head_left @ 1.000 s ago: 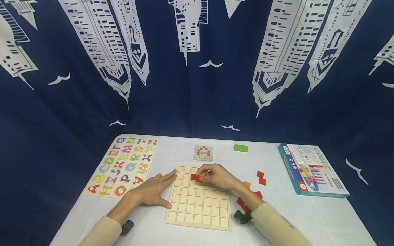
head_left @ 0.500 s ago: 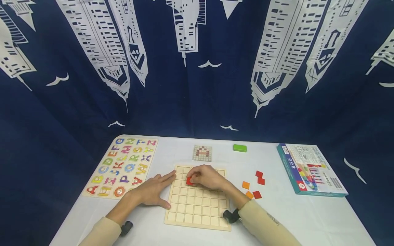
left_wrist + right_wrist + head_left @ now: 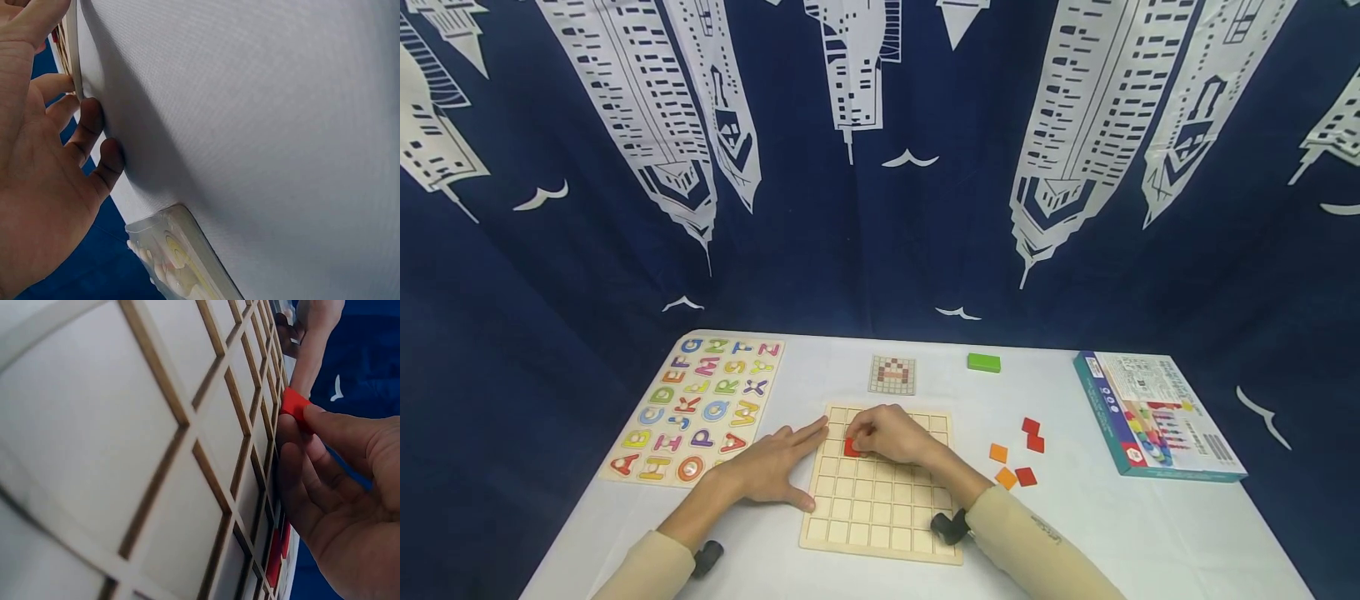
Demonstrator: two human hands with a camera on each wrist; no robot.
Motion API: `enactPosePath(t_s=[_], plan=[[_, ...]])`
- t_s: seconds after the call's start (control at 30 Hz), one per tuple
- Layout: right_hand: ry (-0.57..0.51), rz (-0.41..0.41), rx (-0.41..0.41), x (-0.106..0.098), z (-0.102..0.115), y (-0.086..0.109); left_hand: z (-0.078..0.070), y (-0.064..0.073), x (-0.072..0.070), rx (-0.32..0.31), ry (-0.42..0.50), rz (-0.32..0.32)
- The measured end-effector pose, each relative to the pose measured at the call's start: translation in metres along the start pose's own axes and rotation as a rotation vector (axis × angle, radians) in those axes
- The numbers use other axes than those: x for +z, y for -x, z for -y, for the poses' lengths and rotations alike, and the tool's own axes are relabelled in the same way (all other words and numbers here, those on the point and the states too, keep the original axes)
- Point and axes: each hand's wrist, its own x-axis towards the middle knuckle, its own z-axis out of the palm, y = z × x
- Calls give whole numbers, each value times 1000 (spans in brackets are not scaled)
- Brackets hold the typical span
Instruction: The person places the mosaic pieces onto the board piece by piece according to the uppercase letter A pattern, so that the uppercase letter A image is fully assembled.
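Observation:
A red square tile (image 3: 852,448) is pinched between the thumb and fingers of my right hand (image 3: 891,433), over the upper left part of the wooden grid board (image 3: 880,533). In the right wrist view, the held tile (image 3: 294,406) is tilted close to the grid, and other red tiles (image 3: 275,556) lie in its cells further along. My hand hides those in the head view. My left hand (image 3: 767,467) lies spread along the board's left edge, fingertips and thumb touching it. The left wrist view shows this hand (image 3: 53,162) with its fingers against the rim.
Loose red tiles (image 3: 1026,477) and orange tiles (image 3: 997,452) lie right of the board. Behind it are a small pattern card (image 3: 892,375) and a green block (image 3: 983,362). An alphabet puzzle board (image 3: 692,408) lies left; a flat box (image 3: 1180,425) lies far right.
My right hand has slid left across the board with the red tile, and its forearm now uncovers more loose tiles. My left hand stays at the board's edge.

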Motion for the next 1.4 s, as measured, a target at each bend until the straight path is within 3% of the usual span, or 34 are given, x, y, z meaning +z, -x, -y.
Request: enactPosePath(t_s=[1.4], plan=[[132,-45,34,9,6,-5,-1,-1,-1,-8,-14,3]])
